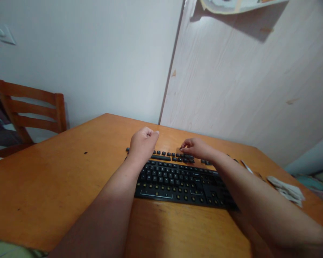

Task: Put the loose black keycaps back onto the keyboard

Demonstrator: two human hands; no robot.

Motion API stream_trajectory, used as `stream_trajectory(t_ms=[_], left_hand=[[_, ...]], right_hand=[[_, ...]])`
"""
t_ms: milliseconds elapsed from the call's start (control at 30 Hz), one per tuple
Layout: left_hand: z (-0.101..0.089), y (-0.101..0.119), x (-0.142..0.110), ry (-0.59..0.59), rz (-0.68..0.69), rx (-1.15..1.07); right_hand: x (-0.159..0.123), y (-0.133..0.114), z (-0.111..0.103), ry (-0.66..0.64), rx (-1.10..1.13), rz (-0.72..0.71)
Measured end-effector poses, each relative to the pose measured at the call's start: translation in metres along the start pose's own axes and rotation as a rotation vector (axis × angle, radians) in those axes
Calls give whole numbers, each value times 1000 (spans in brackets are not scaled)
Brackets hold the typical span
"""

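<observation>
A black keyboard [165, 175] lies across the wooden table, many of its upper keys in place and its lower rows and right side bare of caps. Behind it, loose black keycaps [168, 154] are lined up in rows, with a long space bar [160, 157] among them. My left hand [144, 142] is closed in a fist above the left part of these rows; whatever its fingers hold is hidden. Over the far edge of the rows, my right hand [195, 147] pinches a small black keycap [181, 148] between thumb and fingertips.
A small black piece [85, 153] lies alone on the table [56, 172] to the left. On the right are a crumpled pale cloth [286, 190] and a thin light-coloured object [247, 166]. A wooden chair [34, 107] stands at the left, and a wall runs behind.
</observation>
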State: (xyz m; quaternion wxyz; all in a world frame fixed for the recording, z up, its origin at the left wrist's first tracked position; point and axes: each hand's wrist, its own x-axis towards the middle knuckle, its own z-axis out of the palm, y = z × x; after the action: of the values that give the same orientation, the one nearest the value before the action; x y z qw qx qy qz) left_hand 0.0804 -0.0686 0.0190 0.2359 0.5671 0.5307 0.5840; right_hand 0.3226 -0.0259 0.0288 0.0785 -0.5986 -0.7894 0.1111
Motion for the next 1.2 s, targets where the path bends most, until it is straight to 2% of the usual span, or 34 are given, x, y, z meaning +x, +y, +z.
stream_trajectory(t_ms=[100, 233, 333, 467, 700, 1200], left_hand=[[0, 1, 0, -3, 4, 8], [1, 3, -1, 1, 14, 13], [1, 5, -2, 3, 21, 13], [0, 6, -3, -7, 32, 6], [2, 6, -4, -19, 34, 12], [2, 5, -4, -7, 51, 33]], right_hand=[[-34, -15, -7, -25, 17, -61], [-81, -32, -9, -9, -17, -261], [-108, -39, -5, 4, -65, -296], [-129, -41, 6, 24, -141, -308], [-140, -41, 22, 46, -171, -312], [-142, -47, 26, 62, -237, -311]])
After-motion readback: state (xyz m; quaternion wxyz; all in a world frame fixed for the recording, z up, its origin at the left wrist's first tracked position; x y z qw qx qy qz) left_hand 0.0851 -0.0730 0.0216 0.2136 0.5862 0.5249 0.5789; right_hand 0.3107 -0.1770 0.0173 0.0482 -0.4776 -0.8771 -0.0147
